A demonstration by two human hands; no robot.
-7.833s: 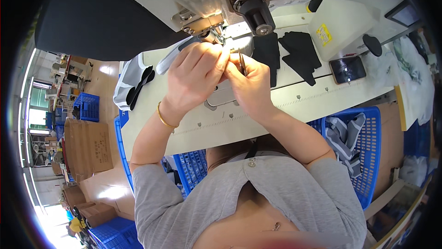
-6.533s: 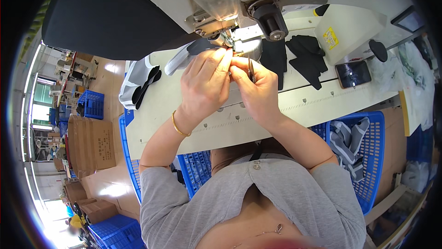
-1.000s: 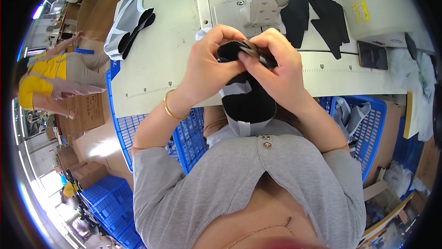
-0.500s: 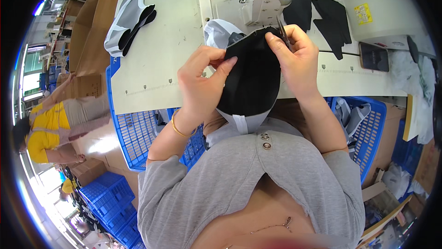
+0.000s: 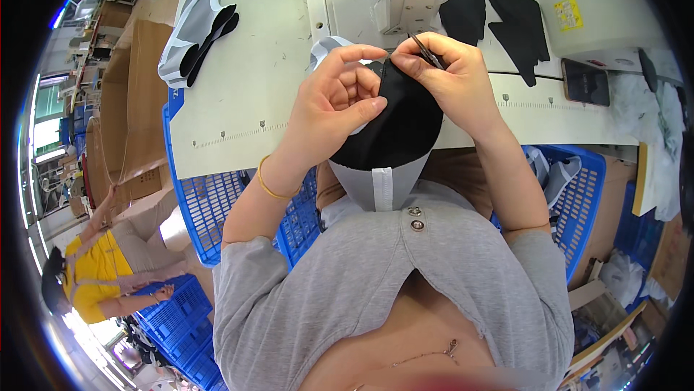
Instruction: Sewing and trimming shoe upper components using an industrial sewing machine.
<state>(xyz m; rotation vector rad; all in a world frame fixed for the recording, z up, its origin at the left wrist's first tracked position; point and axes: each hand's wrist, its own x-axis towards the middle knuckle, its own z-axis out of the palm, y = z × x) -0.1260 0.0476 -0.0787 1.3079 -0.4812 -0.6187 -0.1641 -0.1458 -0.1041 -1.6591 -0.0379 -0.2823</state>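
Spreading across the middle and top of the frame, the white worktable [image 5: 264,51] carries the sewing machine [image 5: 412,1] at upper centre, well clear of the hands. Blue baskets [image 5: 582,207] sit below its front edge, lower left and right of centre. A black-and-grey fabric piece [image 5: 405,120] hangs at centre frame, from the fingertips down past the table edge to the lap, a pale tab [image 5: 382,187] at its lower end. Half a second ago it was stretched broadly between both hands; now they've met at its top corner. To my eye, that narrows the work to one small stretch of edge. The left hand [image 5: 332,98] is loosely curled, forefinger reaching that corner, thumb apart and lower by the cloth's left edge; I can't tell how firmly it grips. The right hand [image 5: 450,76] is nearly closed, thumb and forefinger pinching the corner. Right of centre lies a dark phone [image 5: 585,82]. Smallest, slim dark snips [image 5: 428,53] are tucked in the right fingers, tip pointing up-left.
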